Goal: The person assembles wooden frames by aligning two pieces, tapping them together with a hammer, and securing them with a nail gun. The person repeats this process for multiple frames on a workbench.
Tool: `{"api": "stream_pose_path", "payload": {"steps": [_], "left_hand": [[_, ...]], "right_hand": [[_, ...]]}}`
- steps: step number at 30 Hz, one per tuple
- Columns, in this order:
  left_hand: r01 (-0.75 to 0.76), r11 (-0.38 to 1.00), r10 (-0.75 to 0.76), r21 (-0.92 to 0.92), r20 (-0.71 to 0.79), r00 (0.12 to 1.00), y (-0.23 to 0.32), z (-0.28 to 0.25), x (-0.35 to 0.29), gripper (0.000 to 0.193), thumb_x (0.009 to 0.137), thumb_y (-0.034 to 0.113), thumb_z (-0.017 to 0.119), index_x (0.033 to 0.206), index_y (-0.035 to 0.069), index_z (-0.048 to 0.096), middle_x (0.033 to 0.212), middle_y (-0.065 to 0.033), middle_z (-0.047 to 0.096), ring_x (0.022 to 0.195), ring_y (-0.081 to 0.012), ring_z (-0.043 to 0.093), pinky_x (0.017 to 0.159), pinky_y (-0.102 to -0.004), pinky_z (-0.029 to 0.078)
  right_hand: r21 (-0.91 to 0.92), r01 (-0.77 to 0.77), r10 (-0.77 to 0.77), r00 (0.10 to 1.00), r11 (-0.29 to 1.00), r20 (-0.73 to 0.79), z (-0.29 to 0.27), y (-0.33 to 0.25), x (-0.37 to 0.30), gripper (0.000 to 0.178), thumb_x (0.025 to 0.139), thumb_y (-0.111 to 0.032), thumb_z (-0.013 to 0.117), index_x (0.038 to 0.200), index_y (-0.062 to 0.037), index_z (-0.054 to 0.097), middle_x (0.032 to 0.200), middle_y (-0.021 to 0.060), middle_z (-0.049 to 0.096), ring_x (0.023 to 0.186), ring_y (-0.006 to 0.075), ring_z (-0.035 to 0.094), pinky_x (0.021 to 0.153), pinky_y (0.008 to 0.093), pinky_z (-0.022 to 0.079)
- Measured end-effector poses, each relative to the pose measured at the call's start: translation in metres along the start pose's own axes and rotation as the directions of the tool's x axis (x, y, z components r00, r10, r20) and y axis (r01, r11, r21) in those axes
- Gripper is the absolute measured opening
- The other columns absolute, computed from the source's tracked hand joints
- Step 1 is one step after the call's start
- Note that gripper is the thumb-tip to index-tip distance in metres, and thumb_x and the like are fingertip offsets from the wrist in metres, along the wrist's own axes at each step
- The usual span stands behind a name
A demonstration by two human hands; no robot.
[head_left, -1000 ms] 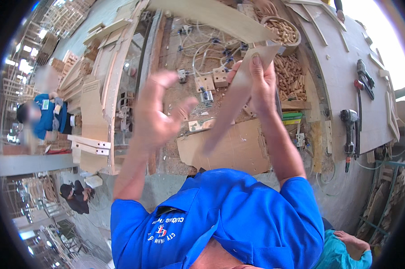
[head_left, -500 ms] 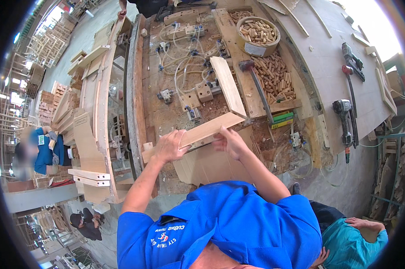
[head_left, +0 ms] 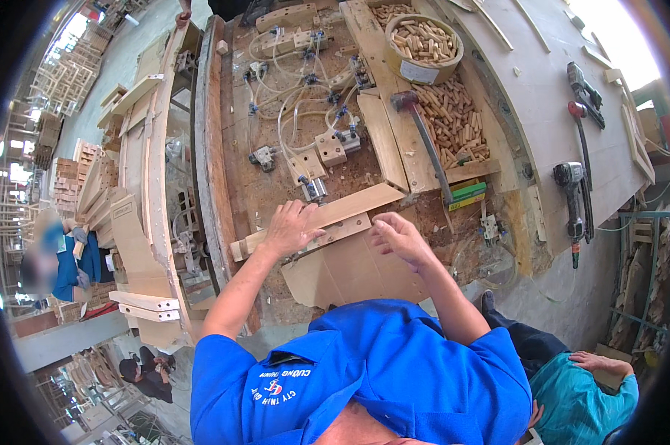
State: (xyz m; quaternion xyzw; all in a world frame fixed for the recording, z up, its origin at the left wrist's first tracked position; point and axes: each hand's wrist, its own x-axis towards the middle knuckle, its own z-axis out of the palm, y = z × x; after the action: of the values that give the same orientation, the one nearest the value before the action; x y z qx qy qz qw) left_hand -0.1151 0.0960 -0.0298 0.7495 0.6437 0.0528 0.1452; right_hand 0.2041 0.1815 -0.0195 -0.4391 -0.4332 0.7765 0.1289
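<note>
My left hand [head_left: 289, 228] lies with spread fingers on a long pale wooden board [head_left: 361, 204] with an angled right end, holding nothing in a grip. Below the board's near edge shows a wooden strip with holes [head_left: 347, 228]. My right hand [head_left: 401, 241] hovers just off the strip's right end, fingers loosely curled and nothing visible in them. A second wooden board [head_left: 381, 137] runs away from me, its near end meeting the long board's right end. Beyond my left hand sit small pneumatic cylinders [head_left: 314, 189] with wooden blocks [head_left: 330, 150] and clear hoses.
A mallet [head_left: 424, 141] lies beside loose wooden dowels [head_left: 457, 122] and a round tub [head_left: 394, 59] of dowels. A green box [head_left: 466, 194] is nearby. Power tools [head_left: 570, 193] rest on the right-hand table. Cardboard [head_left: 335, 274] covers the near edge. A person in teal [head_left: 579, 397] is at lower right.
The long board has come down against the holed strip, which now shows. The second board has settled lower alongside the wooden beam. My right hand has drawn back from the long board; the view has shifted slightly.
</note>
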Motion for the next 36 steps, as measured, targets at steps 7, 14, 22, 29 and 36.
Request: {"api": "stream_pose_path", "payload": {"steps": [7, 14, 22, 29, 36], "left_hand": [[0.093, 0.996, -0.095, 0.015, 0.163, 0.982, -0.043, -0.028, -0.056, 0.065, 0.090, 0.036, 0.082, 0.143, 0.006, 0.061, 0.128, -0.0149, 0.063, 0.126, -0.0355, 0.058, 0.106, -0.0495, 0.047], [0.048, 0.997, -0.062, 0.066, 0.231, 0.971, -0.049, -0.021, -0.060, 0.059, 0.079, 0.007, 0.080, 0.134, 0.001, 0.060, 0.121, -0.0159, 0.061, 0.117, -0.0367, 0.057, 0.103, -0.0481, 0.049], [-0.050, 0.998, 0.040, 0.031, 0.262, 0.964, -0.056, -0.020, -0.053, 0.053, 0.076, 0.003, 0.077, 0.126, -0.002, 0.061, 0.118, -0.0161, 0.060, 0.112, -0.0363, 0.057, 0.100, -0.0466, 0.050], [-0.025, 0.989, -0.008, 0.145, 0.226, 0.974, -0.053, -0.013, -0.058, 0.054, 0.076, 0.001, 0.078, 0.127, 0.000, 0.062, 0.119, -0.0140, 0.061, 0.115, -0.0346, 0.057, 0.103, -0.0444, 0.050], [0.114, 0.993, -0.120, 0.037, 0.243, 0.963, -0.046, -0.018, -0.064, 0.059, 0.080, 0.001, 0.079, 0.135, 0.000, 0.056, 0.122, -0.0140, 0.060, 0.116, -0.0360, 0.057, 0.103, -0.0462, 0.052]], "right_hand": [[-0.384, 0.211, -0.325, 0.909, 0.899, -0.261, -0.043, -0.021, 0.011, 0.032, 0.104, -0.026, 0.073, 0.122, 0.0013, 0.071, 0.110, 0.0118, 0.078, 0.099, 0.0193, 0.073, 0.090, 0.0353, 0.058], [-0.682, 0.149, -0.569, 0.691, 0.716, -0.446, -0.085, -0.099, 0.029, 0.035, 0.102, -0.026, 0.072, 0.129, -0.0029, 0.070, 0.116, 0.0206, 0.077, 0.104, 0.0309, 0.077, 0.091, 0.0429, 0.059], [-0.904, -0.210, -0.596, 0.693, 0.372, -0.406, -0.094, -0.114, 0.078, 0.081, 0.093, -0.040, 0.080, 0.157, -0.0023, 0.047, 0.157, 0.0259, 0.050, 0.148, 0.0405, 0.047, 0.119, 0.0503, 0.041], [-0.874, -0.383, -0.409, 0.776, 0.301, -0.481, -0.054, -0.103, 0.141, 0.156, 0.064, -0.069, 0.095, 0.174, -0.0120, 0.001, 0.168, 0.0439, 0.017, 0.156, 0.0602, 0.023, 0.124, 0.0707, 0.022], [-0.870, -0.380, -0.421, 0.765, 0.315, -0.487, -0.050, -0.103, 0.141, 0.153, 0.065, -0.068, 0.095, 0.174, -0.0148, 0.001, 0.169, 0.0439, 0.012, 0.157, 0.0610, 0.019, 0.122, 0.0741, 0.023]]}}
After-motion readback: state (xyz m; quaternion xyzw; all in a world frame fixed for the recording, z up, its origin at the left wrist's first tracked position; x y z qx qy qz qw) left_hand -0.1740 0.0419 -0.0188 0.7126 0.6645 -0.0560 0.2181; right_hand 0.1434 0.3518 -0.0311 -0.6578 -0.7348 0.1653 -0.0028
